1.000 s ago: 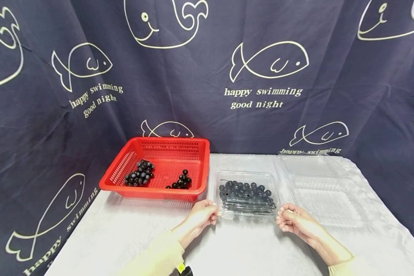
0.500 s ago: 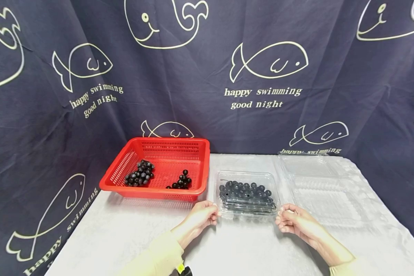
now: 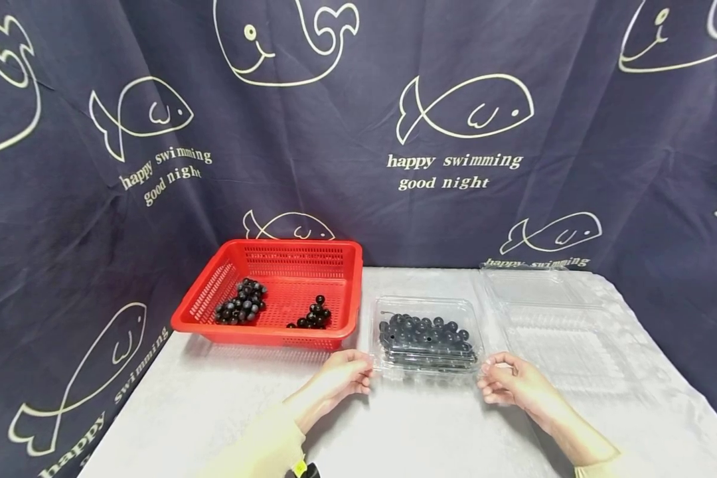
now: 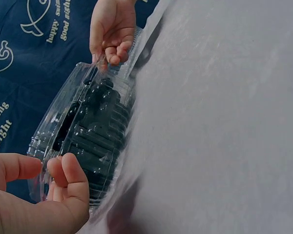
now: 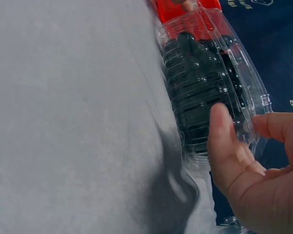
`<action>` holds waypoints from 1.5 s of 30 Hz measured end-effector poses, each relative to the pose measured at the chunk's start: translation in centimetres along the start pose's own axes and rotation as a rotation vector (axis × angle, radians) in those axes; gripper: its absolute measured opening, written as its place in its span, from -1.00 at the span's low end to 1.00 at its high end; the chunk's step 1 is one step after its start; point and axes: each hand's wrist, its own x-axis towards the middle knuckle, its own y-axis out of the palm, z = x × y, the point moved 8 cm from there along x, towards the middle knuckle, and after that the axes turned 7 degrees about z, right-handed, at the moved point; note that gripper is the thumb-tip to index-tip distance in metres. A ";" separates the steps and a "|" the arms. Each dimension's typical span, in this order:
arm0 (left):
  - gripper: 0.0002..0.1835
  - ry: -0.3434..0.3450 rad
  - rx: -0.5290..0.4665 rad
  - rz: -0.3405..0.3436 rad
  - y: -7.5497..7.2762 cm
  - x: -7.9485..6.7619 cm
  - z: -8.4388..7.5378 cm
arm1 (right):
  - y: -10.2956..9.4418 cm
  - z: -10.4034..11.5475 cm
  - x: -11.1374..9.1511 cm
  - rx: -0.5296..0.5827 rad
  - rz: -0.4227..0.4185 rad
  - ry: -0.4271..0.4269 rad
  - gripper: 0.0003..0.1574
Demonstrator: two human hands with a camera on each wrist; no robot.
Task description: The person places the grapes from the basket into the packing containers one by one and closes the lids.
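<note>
Plastic grape box [image 3: 430, 305] — right hand [image 3: 516, 384] pinching one corner, left hand [image 3: 342, 376] at another, its grip unclear.

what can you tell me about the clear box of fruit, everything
The clear box looks like thin, shiny plastic with ribbed walls; small holes show in its lid, which lies over dark, round fruit. It stands upright on white cloth, right of the red basket. The left hand and right hand are at its near corners; whether they grip it is unclear.
</note>
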 end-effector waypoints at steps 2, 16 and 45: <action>-0.68 0.009 0.005 -0.003 -0.2 -0.3 -0.3 | -0.1 0.2 0.0 -0.041 -0.050 0.001 -0.43; -0.56 0.089 0.315 0.015 -0.5 -2.5 -3.8 | 0.1 4.8 -1.7 -0.689 -0.348 -0.208 -0.32; -0.80 0.728 1.133 -0.303 -1.4 -7.1 -11.3 | 6.0 8.4 -1.8 -1.123 -0.330 -0.665 -0.29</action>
